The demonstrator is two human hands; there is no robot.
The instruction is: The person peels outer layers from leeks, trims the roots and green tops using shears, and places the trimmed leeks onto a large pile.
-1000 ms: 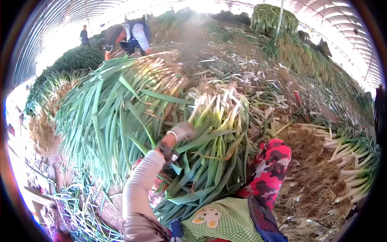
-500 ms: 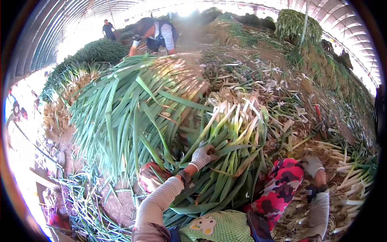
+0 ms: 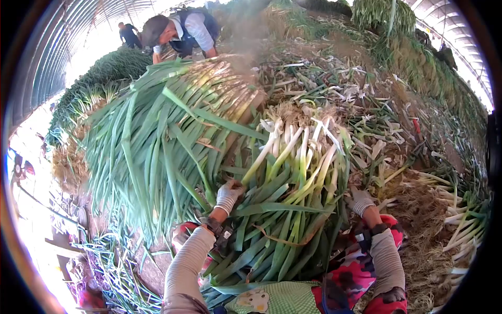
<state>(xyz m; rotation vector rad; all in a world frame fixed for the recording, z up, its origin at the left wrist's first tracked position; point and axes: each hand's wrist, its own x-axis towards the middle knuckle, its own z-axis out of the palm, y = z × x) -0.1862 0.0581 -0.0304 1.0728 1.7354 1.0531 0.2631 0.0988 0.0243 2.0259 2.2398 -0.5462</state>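
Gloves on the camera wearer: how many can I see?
2: one on the left hand, at the left side of the near leek pile, and one on the right hand, at its right side. None seems hidden.

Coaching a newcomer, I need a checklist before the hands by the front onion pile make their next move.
1. Pale-gloved left hand beside the loose pile of white-stemmed, green-leaved onions: ok.
2. Pale-gloved right hand at that pile's opposite side: ok.
3. Stringy tan roots together at the pile's far end: ok.
4. Nothing lying crosswise: not ok; one long, flat green leaf does.
5. Both grips secure: cannot tell; contact is unclear.
6. Dark-vested co-worker apart from that pile: ok.
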